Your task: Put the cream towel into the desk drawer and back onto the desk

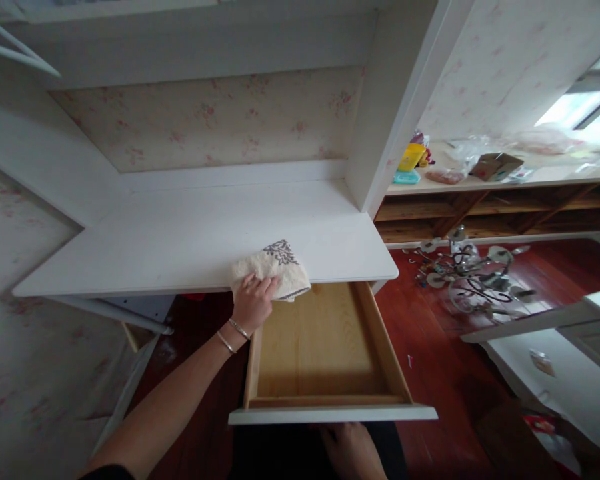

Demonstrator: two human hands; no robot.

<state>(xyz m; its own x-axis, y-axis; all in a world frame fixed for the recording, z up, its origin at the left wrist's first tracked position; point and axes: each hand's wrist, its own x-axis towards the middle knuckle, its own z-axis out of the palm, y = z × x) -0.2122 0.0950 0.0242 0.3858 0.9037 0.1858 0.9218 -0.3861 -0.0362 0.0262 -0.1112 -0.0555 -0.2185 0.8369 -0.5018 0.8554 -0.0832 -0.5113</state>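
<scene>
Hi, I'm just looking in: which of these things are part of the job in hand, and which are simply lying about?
Seemingly part of it:
- patterned cloth, under the left hand
- white desk, which the cloth touches
- pulled-out drawer, right hand near its front

Seemingly just lying about:
- chandelier on the floor
- cardboard box
- yellow container

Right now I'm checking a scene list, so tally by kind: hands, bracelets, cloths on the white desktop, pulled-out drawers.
Hands: 2 (left hand, right hand)
Bracelets: 2
Cloth: 1
Pulled-out drawer: 1
Total: 6
</scene>
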